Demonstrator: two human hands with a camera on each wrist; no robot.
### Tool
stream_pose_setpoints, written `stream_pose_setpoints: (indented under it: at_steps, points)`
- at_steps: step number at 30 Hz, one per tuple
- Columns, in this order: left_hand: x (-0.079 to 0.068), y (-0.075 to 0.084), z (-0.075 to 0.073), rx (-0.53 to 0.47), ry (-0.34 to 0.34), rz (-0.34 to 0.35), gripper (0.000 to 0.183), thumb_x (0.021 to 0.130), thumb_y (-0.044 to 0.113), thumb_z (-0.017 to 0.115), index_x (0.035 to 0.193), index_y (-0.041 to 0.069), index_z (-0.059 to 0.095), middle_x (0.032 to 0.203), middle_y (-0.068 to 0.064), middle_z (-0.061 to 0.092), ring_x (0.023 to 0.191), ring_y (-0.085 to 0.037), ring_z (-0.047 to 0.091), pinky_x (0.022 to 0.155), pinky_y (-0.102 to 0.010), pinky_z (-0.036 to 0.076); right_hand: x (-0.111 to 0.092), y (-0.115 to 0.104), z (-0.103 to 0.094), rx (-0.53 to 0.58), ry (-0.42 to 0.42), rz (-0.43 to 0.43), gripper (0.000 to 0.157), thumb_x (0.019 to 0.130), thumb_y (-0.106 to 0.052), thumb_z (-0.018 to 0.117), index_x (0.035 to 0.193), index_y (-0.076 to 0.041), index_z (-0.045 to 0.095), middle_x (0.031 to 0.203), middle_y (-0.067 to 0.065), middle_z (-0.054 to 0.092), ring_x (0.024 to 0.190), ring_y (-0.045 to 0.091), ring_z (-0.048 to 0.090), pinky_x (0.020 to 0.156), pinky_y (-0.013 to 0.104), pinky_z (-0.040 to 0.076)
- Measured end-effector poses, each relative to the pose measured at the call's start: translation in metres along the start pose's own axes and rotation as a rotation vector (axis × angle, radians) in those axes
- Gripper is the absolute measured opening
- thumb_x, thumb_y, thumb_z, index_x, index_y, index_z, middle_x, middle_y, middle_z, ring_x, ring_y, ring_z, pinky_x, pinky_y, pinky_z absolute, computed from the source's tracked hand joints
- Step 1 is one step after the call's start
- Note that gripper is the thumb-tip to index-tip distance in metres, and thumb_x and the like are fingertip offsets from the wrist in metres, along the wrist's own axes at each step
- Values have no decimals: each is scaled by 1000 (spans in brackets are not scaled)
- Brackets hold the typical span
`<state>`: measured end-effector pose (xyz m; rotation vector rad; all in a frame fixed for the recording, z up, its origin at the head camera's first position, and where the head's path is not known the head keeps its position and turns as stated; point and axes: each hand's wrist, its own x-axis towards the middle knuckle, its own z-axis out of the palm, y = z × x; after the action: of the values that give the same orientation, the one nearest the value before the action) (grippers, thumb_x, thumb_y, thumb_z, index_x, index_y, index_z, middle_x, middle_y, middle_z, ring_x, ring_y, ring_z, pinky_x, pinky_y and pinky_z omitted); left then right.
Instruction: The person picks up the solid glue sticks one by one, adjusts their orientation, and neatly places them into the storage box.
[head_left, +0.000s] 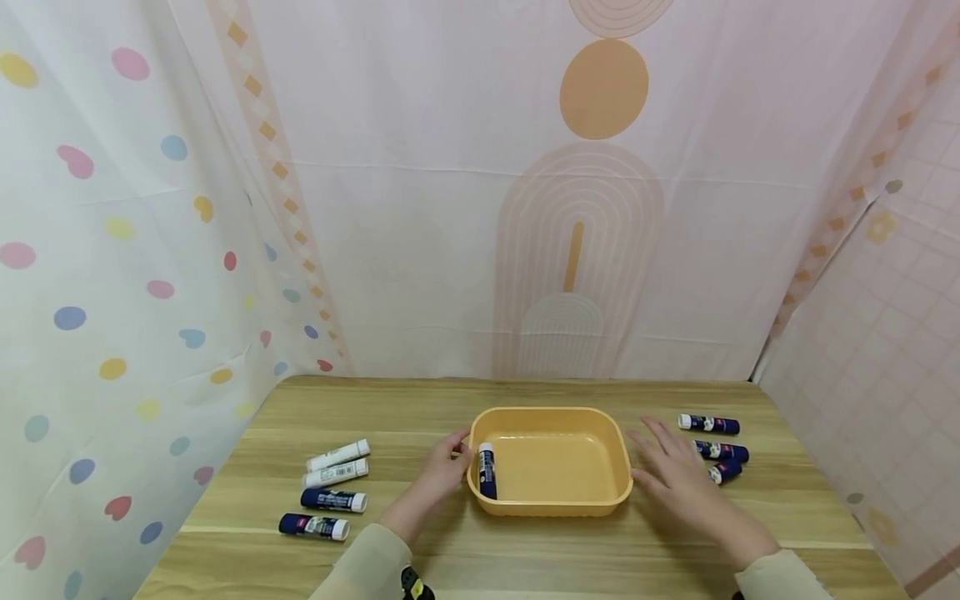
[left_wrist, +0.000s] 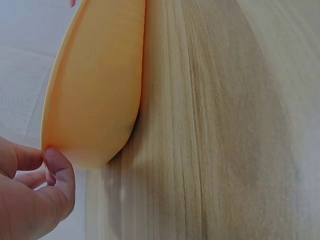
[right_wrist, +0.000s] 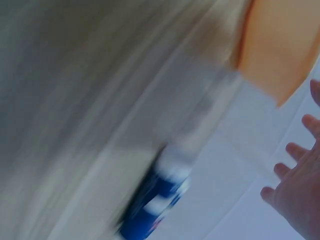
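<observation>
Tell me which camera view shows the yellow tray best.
The head view: it shows nearly all of the tray, rim and inside, with one tube in it. The left wrist view shows part of its outer side, the left hand pinching the rim; the right wrist view, just a piece at upper right.

The tray (head_left: 551, 509) stood on the bench (head_left: 405, 417), one tube (head_left: 487, 472) inside at its left end; four tubes (head_left: 332, 500) lay left of it, three tubes (head_left: 723, 452) to its right, a curtain (head_left: 420, 275) behind.
</observation>
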<state>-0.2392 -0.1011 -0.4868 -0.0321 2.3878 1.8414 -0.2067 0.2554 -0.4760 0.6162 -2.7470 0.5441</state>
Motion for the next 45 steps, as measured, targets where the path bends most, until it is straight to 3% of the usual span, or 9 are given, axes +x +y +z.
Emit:
stream_pose_setpoints:
  at_steps: [4, 10, 16, 23, 30, 41, 45]
  points:
    - [0, -1, 0, 0, -4, -2, 45, 97, 2, 46, 141, -4, 38, 96, -11, 47, 74, -15, 47, 59, -26, 47, -13, 25, -6, -31, 5, -3, 56, 88, -28, 66, 139, -16, 46, 148, 16, 32, 133, 46, 27, 100, 72, 21]
    - [0, -1, 0, -12, -14, 5, 45, 97, 1, 45, 141, -5, 37, 96, -11, 46, 74, -16, 46, 57, -24, 46, -31, 55, -13, -56, -12, -31, 56, 82, -22, 72, 133, -12, 52, 150, 10, 31, 128, 48, 32, 95, 71, 25]
    - [0, -1, 0, -22, -15, -3, 45, 97, 1, 45, 141, -4, 37, 97, -10, 46, 74, -15, 46, 56, -22, 44, -40, 72, -16, -124, -1, -95, 51, 72, -17, 80, 119, -10, 63, 129, 17, 52, 118, 47, 44, 88, 67, 36]
    - [0, -1, 0, -10, -14, 3, 45, 97, 1, 45, 141, -4, 38, 96, -10, 46, 74, -16, 46, 57, -23, 44, -38, 82, -18, -190, -65, -134, 44, 68, -1, 78, 106, -20, 68, 110, 10, 62, 102, 37, 57, 84, 60, 44]
    - [1, -1, -1, 4, -11, -9, 45, 97, 1, 44, 141, -4, 38, 96, -10, 46, 76, -16, 46, 59, -23, 45, -34, 92, -16, -241, -43, -220, 50, 60, 12, 74, 99, -19, 70, 93, 2, 63, 85, 24, 60, 72, 45, 51]
    - [-1, 0, 0, -18, -6, -12, 45, 96, -1, 44, 141, -5, 38, 95, -9, 45, 75, -15, 45, 57, -23, 44, -29, 89, -19, -232, -86, -193, 55, 64, 6, 79, 113, -14, 65, 107, 5, 66, 97, 28, 60, 82, 47, 51]
    - [0, -1, -1, -9, -4, -12, 45, 96, 0, 44, 140, -4, 38, 95, -9, 46, 75, -15, 45, 57, -23, 44, -27, 85, -20, -176, -30, -188, 55, 67, 5, 78, 117, -10, 62, 107, 7, 66, 96, 27, 61, 80, 45, 52]
